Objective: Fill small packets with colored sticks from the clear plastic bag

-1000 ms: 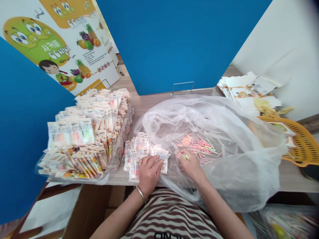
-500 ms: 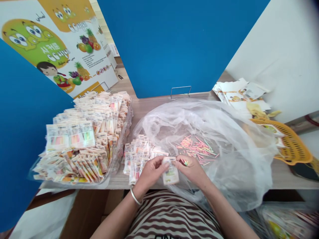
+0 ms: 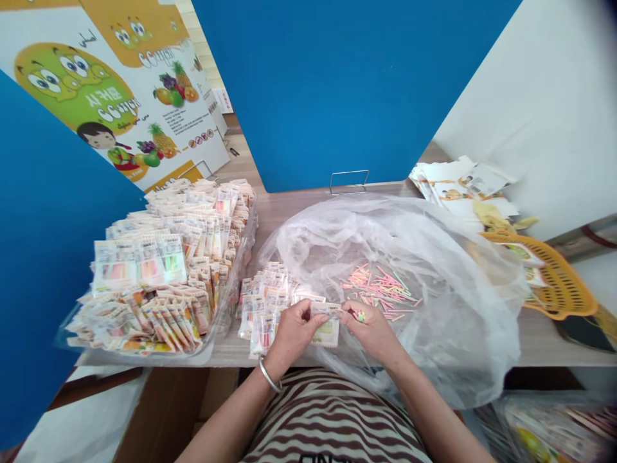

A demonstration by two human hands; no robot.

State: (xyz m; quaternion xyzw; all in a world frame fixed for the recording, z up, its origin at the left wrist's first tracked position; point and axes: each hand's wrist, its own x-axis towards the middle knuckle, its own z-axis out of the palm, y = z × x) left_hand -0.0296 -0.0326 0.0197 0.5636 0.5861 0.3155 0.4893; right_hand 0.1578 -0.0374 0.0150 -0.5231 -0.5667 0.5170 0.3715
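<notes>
I have one small, flat clear-plastic packet with a pale printed band and something yellowish green inside [image 3: 330, 334] pinched between both sets of fingers. The thumb and forefinger of my left hand [image 3: 294, 328] press on its upper edge at one side, and those of my right hand [image 3: 371, 325] pinch the other, nearly meeting over it. The packet's lower part hangs toward me, just below the fingertips.

I take the step in hand to be working that top edge, opening or closing it; whether the mouth is open I cannot tell. A small yellow-and-green patch shows on my right fingers, ring or held pieces, I can't say which.

Beyond and right of my right fingers lie thin pink, yellow and green sticks [image 3: 383, 288], loose on a crumpled sheet of translucent white plastic [image 3: 429, 347]. Just left of my left fingers, similar printed packets of coloured sticks [image 3: 264, 299] overlap on the wood-grain bench [image 3: 229, 350].

To my judgement, the next move calls for an even pinch at both corners, with the packet level and its edge uncreased.
</notes>
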